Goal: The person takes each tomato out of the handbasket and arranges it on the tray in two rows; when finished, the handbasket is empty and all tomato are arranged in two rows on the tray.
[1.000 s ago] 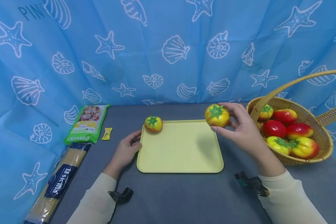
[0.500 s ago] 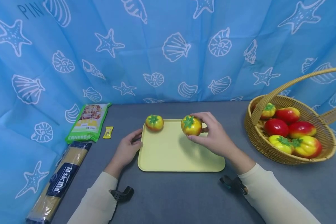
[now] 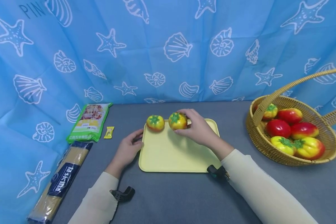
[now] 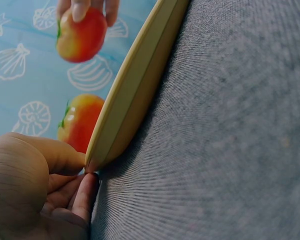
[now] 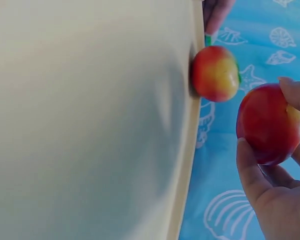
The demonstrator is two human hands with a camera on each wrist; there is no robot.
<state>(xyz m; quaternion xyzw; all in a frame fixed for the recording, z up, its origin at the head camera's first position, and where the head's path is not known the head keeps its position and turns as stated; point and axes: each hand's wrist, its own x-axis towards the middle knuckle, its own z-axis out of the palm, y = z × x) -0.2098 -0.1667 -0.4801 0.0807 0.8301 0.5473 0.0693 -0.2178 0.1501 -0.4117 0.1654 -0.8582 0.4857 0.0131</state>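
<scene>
A pale yellow tray (image 3: 168, 157) lies on the grey cloth. My left hand (image 3: 128, 150) pinches its left edge between thumb and fingers, seen close up in the left wrist view at the tray's rim (image 4: 125, 95). One yellow-red persimmon (image 3: 155, 123) with a green calyx sits at the tray's far left corner. Beside it, my right hand (image 3: 196, 129) grips a second persimmon (image 3: 177, 121) above the tray's far edge. In the right wrist view the thumb and fingers wrap this persimmon (image 5: 270, 124), which hangs apart from the first.
At the right stands a wicker basket (image 3: 253, 137) with a tall handle, holding several red and yellow fruits. A green food packet (image 3: 90, 123), a small yellow sachet (image 3: 109, 132) and a noodle pack (image 3: 62, 180) lie to the left. A blue seashell curtain (image 3: 145, 46) hangs behind.
My right hand has carried its persimmon leftward from the tray's right end to beside the other one, and a little lower. The left hand stays at the tray's left edge.
</scene>
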